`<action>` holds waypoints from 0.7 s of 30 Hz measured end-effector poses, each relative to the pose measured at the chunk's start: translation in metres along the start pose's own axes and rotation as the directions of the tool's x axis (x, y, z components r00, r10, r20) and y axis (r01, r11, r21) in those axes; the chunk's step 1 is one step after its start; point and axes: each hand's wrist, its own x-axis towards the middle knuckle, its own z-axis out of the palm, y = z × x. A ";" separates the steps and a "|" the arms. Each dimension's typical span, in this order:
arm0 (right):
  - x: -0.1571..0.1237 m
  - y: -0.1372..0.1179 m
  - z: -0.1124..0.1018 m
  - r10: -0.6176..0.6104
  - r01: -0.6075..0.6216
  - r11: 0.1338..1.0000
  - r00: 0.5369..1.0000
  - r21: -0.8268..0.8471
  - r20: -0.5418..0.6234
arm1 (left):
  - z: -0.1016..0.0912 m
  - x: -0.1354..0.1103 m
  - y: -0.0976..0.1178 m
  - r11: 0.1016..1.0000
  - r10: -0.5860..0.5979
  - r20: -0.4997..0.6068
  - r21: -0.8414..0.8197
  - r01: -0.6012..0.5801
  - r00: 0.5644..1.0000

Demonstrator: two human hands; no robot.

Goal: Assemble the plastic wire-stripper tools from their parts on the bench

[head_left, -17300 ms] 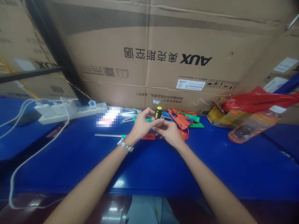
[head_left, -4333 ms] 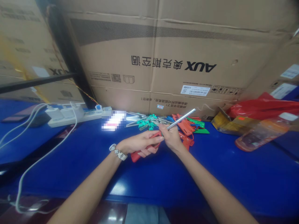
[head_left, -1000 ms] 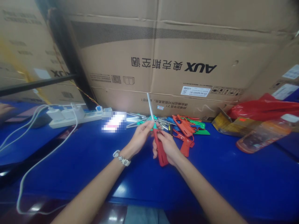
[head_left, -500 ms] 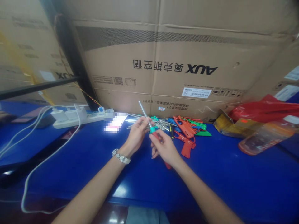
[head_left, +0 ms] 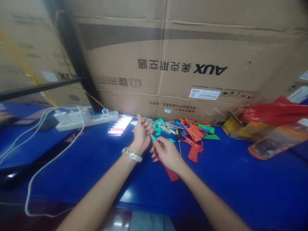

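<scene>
Above the blue table, both hands work on one red stick lighter (head_left: 171, 171) with a metal tube and a teal collar. My left hand (head_left: 142, 131) is closed around the tube, hiding most of it; a bit of the tip shows above the fingers. My right hand (head_left: 167, 152) grips the red body near the collar, and the handle end sticks out below the palm. Just behind the hands lies a pile of metal tubes (head_left: 169, 127) and small teal plastic parts (head_left: 158, 128). A yellow-and-black screwdriver (head_left: 178, 136) lies right of my right hand.
Red pistol-shaped casings (head_left: 193, 150) and green casings (head_left: 211, 136) lie right of the pile. Farther right are a tilted plastic bottle (head_left: 269, 146) and a red bag (head_left: 271, 110). A white power strip (head_left: 72, 124) with cables stands left, beside a lit screen (head_left: 124, 123). A large carton (head_left: 168, 48) rises behind.
My left hand has gone from a fingertip hold to a fist around the tube, covering most of it. The lighter sits slightly lower, with more of its red handle showing.
</scene>
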 end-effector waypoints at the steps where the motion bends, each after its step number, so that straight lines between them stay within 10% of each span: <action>1: 0.001 0.001 0.000 -0.002 0.002 1.000 1.000 0.017 -0.005 | 0.002 0.001 0.000 1.000 -0.012 -0.015 0.009 0.012 1.000; 15: -0.002 -0.019 -0.002 -0.263 0.169 0.814 0.960 -0.555 -0.094 | 0.005 -0.005 -0.011 0.988 0.130 -0.151 0.108 -0.114 0.980; 21: 0.009 -0.007 -0.006 0.014 -0.021 0.998 0.991 0.057 0.132 | 0.001 -0.009 -0.014 0.996 0.060 -0.135 0.081 -0.049 0.989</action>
